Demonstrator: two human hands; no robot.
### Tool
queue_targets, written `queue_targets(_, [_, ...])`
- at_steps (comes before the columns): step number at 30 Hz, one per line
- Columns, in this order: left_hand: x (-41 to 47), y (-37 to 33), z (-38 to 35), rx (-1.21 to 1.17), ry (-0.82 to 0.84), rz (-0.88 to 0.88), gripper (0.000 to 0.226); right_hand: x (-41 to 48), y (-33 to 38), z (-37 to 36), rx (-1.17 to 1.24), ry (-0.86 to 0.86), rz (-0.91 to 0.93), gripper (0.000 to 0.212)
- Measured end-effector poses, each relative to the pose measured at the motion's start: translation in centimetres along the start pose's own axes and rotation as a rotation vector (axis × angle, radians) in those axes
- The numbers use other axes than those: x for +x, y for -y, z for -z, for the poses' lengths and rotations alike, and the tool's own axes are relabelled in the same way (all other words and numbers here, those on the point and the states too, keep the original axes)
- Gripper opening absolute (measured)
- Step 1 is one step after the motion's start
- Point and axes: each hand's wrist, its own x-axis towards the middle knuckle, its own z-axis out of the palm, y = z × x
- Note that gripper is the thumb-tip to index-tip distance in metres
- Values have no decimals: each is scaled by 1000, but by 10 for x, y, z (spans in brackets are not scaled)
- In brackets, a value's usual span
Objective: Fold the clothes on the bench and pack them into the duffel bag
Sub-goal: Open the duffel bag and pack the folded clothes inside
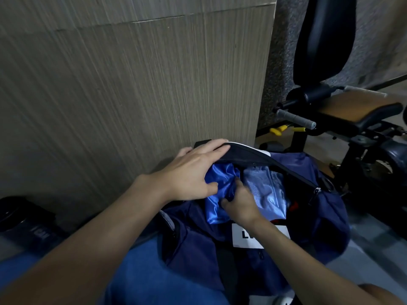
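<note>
Wall panel (132, 84): the grey-brown striped surface filled the upper left of your view, right behind the bag.
Duffel bag (326, 216): the navy bag sat in front of you at the foot of that panel, with its top zip parted and its mouth open.
Bench (361, 104): the brown-padded seat and upright black backrest stood to your right, just beyond the bag.
Denim leg (154, 271): your leg lay below the bag, touching its near side.
Bright blue garment (218, 208): the shiny cloth sat bunched in the bag's mouth, on the left side.
Paler blue garment (264, 186): it lay inside the bag, just right of the shiny one.
Left hand (193, 170): your fingers were nearly straight and spread, laid over the dark rim of the bag's far flap, while your thumb touched the shiny cloth.
Right hand (240, 201): your fingers were curled into the bright blue garment and gripped a fold of it.
White label (242, 238): it sat on the bag's near side, partly under your right forearm.
</note>
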Motion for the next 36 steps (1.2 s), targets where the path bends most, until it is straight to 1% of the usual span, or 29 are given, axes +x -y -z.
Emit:
queue_targets(2, [-1, 0, 2, 13, -9, -1, 93, 4, 1, 3, 44, 38, 21, 73])
queue_targets(4, [-3, 0, 2, 22, -1, -4, 92, 1, -3, 6, -32, 25, 101, 72])
queue_targets(5, [-4, 0, 2, 30, 7, -6, 93, -2, -6, 7, -146, -46, 182, 68])
queue_targets(7, [-5, 1, 1, 54, 21, -16, 94, -9, -10, 9, -399, -219, 424, 59])
queue_targets(8, [-6, 2, 0, 63, 26, -22, 95, -9, -10, 11, -453, -226, 535, 58])
queue_targets(9, [-6, 3, 0, 66, 31, -27, 96, -9, -6, 13, -481, -155, 604, 62])
queue_targets(10, [-7, 4, 1, 67, 37, -32, 97, -7, -3, 14, -517, -42, 626, 70])
queue_targets(11, [-8, 4, 1, 68, 46, -34, 98, -4, -1, 14, -584, 74, 604, 79])
queue_targets(12, [-9, 5, 1, 72, 57, -36, 98, 0, 0, 12, -668, 155, 564, 85])
queue_targets(13, [-10, 4, 1, 77, 65, -37, 98, 4, -1, 10, -753, 202, 525, 87])
queue_targets(16, [-11, 5, 1, 74, 72, -44, 99, 15, -4, 3, -904, 274, 416, 90])
queue_targets(22, [-11, 9, -1, 46, 46, -54, 99, 41, -3, -15, -875, 339, 320, 85])
queue_targets(26, [-11, 14, 0, 59, 42, -51, 100, 45, 1, -22, -819, 334, 312, 76])
queue_targets(30, [-17, 20, 1, 71, 51, -49, 100, 24, -6, -21, -838, 245, 385, 78])
queue_targets(36, [-32, 32, -14, 46, 67, -20, 96, 17, -18, -26, -840, 220, 349, 85])
